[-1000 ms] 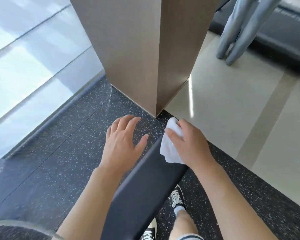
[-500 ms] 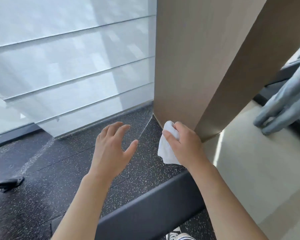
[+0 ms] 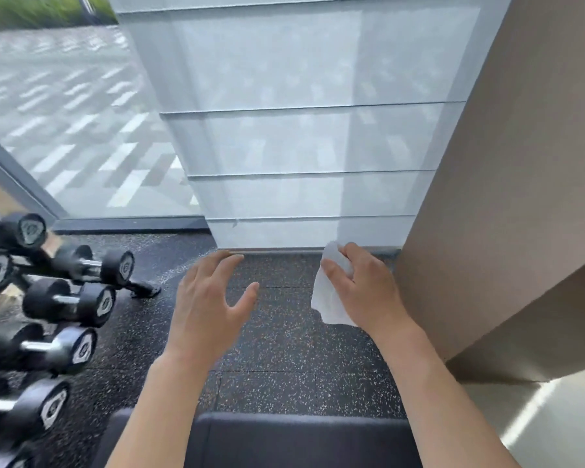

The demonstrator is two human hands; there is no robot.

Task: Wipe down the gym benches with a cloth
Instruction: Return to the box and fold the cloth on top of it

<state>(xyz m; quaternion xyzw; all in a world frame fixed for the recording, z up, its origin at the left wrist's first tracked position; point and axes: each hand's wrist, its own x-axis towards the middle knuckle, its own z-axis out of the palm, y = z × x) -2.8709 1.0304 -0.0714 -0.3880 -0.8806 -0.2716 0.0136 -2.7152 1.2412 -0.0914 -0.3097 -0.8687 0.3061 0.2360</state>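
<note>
My right hand [image 3: 365, 292] grips a white cloth [image 3: 328, 295], which hangs crumpled from the fingers in the air above the floor. My left hand [image 3: 210, 309] hovers beside it with fingers spread and relaxed, holding nothing. The dark padded bench [image 3: 298, 440] shows only as a strip at the bottom edge, below and between my forearms. Neither hand touches the bench.
A rack of black dumbbells [image 3: 68, 298] stands at the left. A beige pillar [image 3: 507, 197] rises at the right. Ahead is a window with a pale blind [image 3: 301, 136] reaching the black speckled rubber floor [image 3: 284, 366].
The view has swung left and upward: the pillar slid to the right, the dumbbell rack came into view, and the bench dropped to the bottom edge. Both hands lifted off the bench, cloth still held.
</note>
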